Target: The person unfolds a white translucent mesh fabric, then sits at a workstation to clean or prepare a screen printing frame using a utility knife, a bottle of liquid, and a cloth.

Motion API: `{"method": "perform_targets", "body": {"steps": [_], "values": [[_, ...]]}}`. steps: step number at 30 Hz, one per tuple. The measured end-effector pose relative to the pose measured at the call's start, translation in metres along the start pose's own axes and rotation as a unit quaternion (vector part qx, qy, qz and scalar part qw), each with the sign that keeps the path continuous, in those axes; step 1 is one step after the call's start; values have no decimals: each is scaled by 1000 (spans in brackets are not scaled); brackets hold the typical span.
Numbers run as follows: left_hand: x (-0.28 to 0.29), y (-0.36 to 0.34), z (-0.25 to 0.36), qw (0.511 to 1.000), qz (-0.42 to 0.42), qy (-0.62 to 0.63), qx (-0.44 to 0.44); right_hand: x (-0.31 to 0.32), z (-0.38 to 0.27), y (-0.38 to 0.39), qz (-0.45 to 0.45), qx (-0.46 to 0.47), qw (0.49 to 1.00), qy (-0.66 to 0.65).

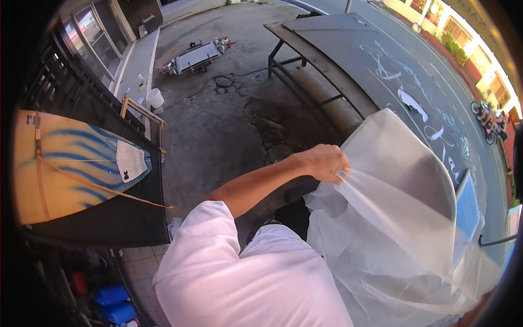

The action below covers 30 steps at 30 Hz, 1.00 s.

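Observation:
My left hand (329, 163) grips a gathered fold of a large, translucent white sheet (397, 201), with my forearm angled up from my white-sleeved shoulder. The sheet hangs in loose creases across the right foreground, draped near a dark metal table (338, 49) with white painted lettering on its top. My right hand (474, 302) is only faintly visible at the lower right among the sheet's folds, its fingers unclear. A light blue board (466, 201) stands behind the sheet on the right.
A striped surfboard (76, 169) lies on a dark surface at left, near a wooden frame (162, 133) and white bucket (155, 98). A low wheeled trailer (196, 57) is on the cracked concrete. Blue containers (111, 294) are lower left. People with bicycles (490, 122) are on the street.

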<state>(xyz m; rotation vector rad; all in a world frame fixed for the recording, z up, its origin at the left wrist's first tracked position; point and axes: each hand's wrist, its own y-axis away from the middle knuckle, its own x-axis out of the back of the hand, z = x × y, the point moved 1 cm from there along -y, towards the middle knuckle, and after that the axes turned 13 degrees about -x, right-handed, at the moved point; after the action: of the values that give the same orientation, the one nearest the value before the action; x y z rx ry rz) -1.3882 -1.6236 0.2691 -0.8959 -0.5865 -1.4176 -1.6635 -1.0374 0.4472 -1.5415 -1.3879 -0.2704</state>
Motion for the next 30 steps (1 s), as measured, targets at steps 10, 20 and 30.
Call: {"method": "perform_targets", "body": {"steps": [10, 20, 30], "values": [[54, -28, -48, 883, 161, 416, 147, -38, 36, 24, -307, -82, 947, -36], [61, -117, -84, 803, 357, 476, -13, -71, 134, 34, -18, -258, 922, -288], [119, -277, -59, 867, 285, 397, -94, -58, 93, -55, -39, -350, 895, -273]]}}
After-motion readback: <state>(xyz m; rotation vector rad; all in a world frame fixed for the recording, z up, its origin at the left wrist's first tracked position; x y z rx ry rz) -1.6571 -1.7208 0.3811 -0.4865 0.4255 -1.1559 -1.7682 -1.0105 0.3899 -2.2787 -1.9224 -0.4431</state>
